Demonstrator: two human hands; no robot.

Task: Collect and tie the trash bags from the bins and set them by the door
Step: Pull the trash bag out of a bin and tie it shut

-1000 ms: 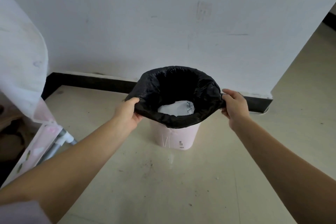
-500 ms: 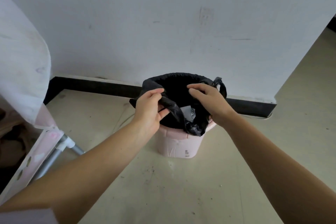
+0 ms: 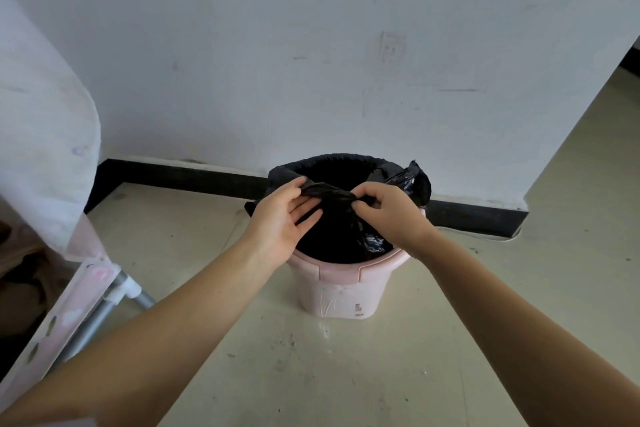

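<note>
A black trash bag (image 3: 341,236) sits inside a small pink bin (image 3: 341,291) on the floor against the white wall. My left hand (image 3: 282,222) and my right hand (image 3: 389,215) meet above the bin's mouth. Both pinch the front edge of the bag, gathered into a twisted strip between them. The bag's far edge still lies over the bin's back rim, and a loose flap sticks up at the right. The bag's contents are hidden by the gathered plastic.
A black baseboard (image 3: 180,175) runs along the wall behind the bin. At the left stands a pink and white fabric-covered piece with metal tube legs (image 3: 104,305). The wall ends in a corner at the right (image 3: 526,198), with beige floor beyond it.
My hands came off the bag's left and right sides and moved together over the bin, gathering the front edge. The white trash seen inside earlier is now covered.
</note>
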